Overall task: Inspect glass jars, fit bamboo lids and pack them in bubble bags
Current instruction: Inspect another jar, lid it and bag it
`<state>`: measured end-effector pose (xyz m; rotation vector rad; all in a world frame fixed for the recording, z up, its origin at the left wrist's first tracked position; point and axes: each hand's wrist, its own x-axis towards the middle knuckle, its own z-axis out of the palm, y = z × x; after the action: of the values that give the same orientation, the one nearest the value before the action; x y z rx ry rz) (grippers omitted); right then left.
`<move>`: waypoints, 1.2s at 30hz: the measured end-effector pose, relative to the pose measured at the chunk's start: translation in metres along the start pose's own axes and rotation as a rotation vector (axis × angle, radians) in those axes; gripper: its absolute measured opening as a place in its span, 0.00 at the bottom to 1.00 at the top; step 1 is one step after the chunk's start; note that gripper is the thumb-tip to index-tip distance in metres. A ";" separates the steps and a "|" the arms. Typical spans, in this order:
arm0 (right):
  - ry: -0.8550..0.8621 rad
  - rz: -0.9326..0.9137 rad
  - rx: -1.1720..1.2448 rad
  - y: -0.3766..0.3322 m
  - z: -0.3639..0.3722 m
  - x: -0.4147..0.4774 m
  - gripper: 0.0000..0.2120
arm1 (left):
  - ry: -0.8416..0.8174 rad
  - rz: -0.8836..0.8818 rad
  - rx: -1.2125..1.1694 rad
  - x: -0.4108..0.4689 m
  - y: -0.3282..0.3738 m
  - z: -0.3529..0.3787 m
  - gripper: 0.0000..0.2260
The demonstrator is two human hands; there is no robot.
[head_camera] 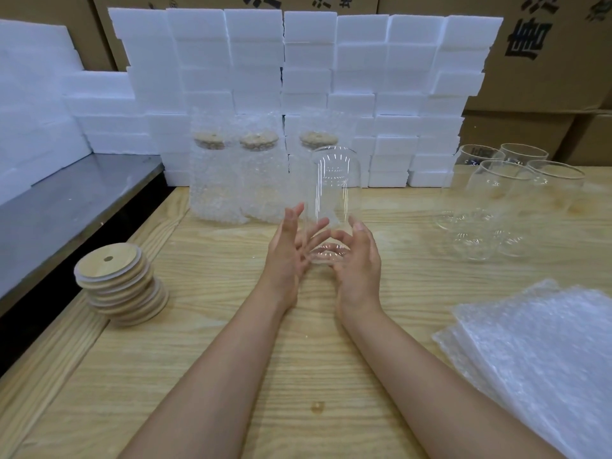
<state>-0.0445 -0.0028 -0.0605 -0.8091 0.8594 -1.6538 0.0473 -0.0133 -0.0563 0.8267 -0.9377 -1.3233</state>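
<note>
On my feed the left hand had its fingers nearly straight and spread, laid flat against the left side of the glass jar. The right hand had thumb and fingers curled round the jar's base from the other side, so the jar sat between both palms. It stood upright with its mouth up, over the middle of the wooden table. I could not tell whether its base touched the wood.

Beyond the hands, along the table's far edge, stood three packed jars in bubble bags with bamboo lids on. The rightmost one was partly behind the jar in hand. Four bare jars clustered toward the far right corner. A stack of bamboo lids leaned near the left edge, and a pile of bubble bags lay flat at the near right.

A wall of white foam blocks rose behind the table's far edge, with cardboard boxes behind that. A grey metal surface ran alongside the table's left edge.
</note>
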 end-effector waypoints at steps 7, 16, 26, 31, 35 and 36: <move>-0.043 0.073 0.019 0.000 -0.001 0.000 0.14 | -0.073 -0.008 -0.003 -0.004 0.001 0.004 0.47; -0.200 -0.112 -0.309 -0.013 -0.009 0.004 0.34 | 0.013 0.140 0.105 -0.001 -0.004 -0.001 0.31; -0.302 -0.123 -0.354 -0.010 -0.014 0.005 0.39 | -0.002 0.269 0.295 -0.006 -0.004 -0.001 0.38; -0.262 -0.141 -0.402 -0.011 -0.013 0.006 0.39 | -0.028 0.333 0.439 -0.007 -0.006 -0.002 0.39; -0.215 -0.169 -0.417 -0.009 -0.014 0.006 0.38 | -0.025 0.430 0.528 -0.008 -0.008 -0.001 0.36; -0.216 -0.171 -0.418 -0.009 -0.015 0.006 0.37 | -0.020 0.452 0.543 -0.008 -0.009 -0.002 0.35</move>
<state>-0.0626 -0.0053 -0.0600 -1.3559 1.0191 -1.5143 0.0451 -0.0066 -0.0658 0.9351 -1.4337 -0.6902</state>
